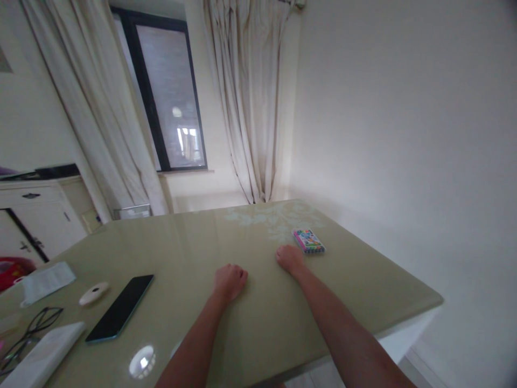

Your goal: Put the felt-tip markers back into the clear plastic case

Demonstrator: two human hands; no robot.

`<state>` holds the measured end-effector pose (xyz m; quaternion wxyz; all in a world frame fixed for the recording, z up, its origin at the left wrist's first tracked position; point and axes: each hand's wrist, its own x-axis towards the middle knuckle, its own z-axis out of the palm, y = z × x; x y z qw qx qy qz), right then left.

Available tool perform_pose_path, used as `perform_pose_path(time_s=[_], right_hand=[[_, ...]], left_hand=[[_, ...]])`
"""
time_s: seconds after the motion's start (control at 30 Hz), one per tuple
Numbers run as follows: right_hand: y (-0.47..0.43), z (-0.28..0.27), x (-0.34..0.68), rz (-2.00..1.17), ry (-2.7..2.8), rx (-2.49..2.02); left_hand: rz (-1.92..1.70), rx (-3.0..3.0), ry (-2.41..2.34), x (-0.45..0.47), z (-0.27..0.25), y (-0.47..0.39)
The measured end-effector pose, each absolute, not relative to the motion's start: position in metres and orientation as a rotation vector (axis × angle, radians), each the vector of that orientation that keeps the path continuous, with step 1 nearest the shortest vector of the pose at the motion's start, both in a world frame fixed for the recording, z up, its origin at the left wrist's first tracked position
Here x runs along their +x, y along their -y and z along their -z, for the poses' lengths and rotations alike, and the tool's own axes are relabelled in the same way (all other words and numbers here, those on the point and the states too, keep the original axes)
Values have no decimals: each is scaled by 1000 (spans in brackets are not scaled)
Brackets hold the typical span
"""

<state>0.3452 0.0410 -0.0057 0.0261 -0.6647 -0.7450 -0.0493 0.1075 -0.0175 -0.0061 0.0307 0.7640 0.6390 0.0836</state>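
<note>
My left hand [230, 281] rests on the glossy green tabletop [194, 237], curled into a fist, and nothing shows in it. Farther forward and to the right, my right hand [290, 258] is also closed in a fist on the table, with no object visible in its fingers. Just beyond it lies a small flat pack [308, 241] with a colourful printed cover and a row of coloured tips along its near edge; it looks like a set of crayons or markers. The right hand is very close to this pack; whether they touch I cannot tell.
On the left side of the table lie a black phone [121, 308], a white oval item [94, 293], a face mask [48, 282], eyeglasses [34, 328] and a white slab-like box [46, 355]. A wall [404, 161] stands along the right, with a curtained window [172, 97] ahead.
</note>
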Motion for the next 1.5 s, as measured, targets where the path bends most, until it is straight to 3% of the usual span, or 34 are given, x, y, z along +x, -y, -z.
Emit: perform_pose_path(time_s=[0.53, 0.87, 1.1, 1.5], right_hand=[[-38, -5, 344, 243, 2497, -1826], [-40, -13, 397, 497, 1999, -2098], [-44, -3, 416, 268, 1595, -2341], [-20, -2, 273, 82, 1992, -1924]], left_hand=[[-523, 2498, -1878, 106, 11, 13], [-648, 2535, -1715, 103, 19, 5], [-716, 2501, -1658, 104, 27, -1], [-844, 2427, -1694, 100, 33, 1]])
